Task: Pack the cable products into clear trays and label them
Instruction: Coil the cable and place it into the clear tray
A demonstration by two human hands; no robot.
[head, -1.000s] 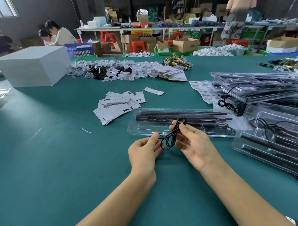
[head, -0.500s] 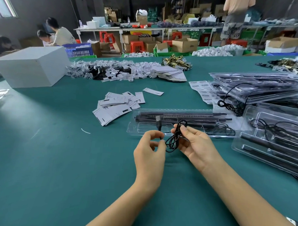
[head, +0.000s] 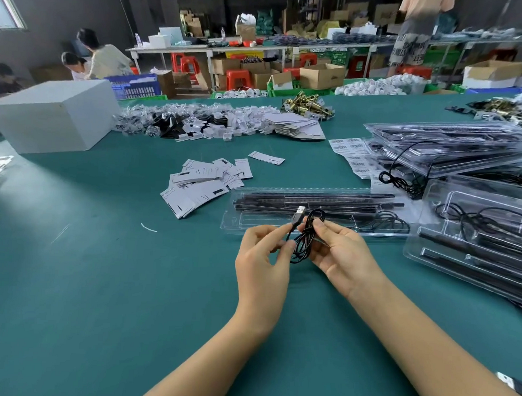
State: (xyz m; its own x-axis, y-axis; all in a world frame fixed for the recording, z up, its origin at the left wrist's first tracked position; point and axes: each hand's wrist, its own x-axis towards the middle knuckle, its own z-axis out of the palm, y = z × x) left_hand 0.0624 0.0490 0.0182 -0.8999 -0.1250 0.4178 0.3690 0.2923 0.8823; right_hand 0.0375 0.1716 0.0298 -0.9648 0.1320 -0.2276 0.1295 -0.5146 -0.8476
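A coiled black USB cable (head: 305,238) hangs between both hands just above the green table. My right hand (head: 341,255) grips the bundle of loops. My left hand (head: 263,254) pinches the cable's end, whose silver USB plug (head: 299,213) points up. Right behind the hands lies a long clear tray (head: 313,212) with black rods and a cable coil in it. More clear trays (head: 474,225) with black rods and cables are stacked at the right. Barcode label sheets (head: 350,155) lie beside that stack.
A pile of white paper cards (head: 203,183) lies left of the tray. A white box (head: 52,114) stands far left. Bagged small parts (head: 197,123) and brass fittings (head: 308,105) lie further back. People work at benches beyond the table.
My left hand has turned from flat beside the coil to pinching the cable end, and the USB plug has come up above the loops. The right hand holds the coil in place.
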